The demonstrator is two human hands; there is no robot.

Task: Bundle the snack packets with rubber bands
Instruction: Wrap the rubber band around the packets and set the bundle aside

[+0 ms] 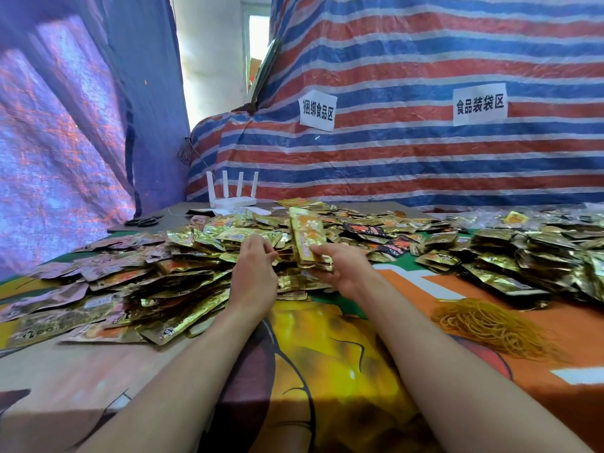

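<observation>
Printed cloth nearest; R grip holds packet stack, L grip pinches packet; sign 食品装袋区.

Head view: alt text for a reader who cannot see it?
The right hand grips a stack of gold foil snack packets while the left hand touches the loose gold packet heap. A pile of tan rubber bands lies to the right.

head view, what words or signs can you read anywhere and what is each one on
"捆绑食品区": on the left white paper sign, stuck to the striped tarp.
"食品装袋区": on the right white paper sign, on the same tarp.
Print on the snack packets: too blurred to read.
</observation>
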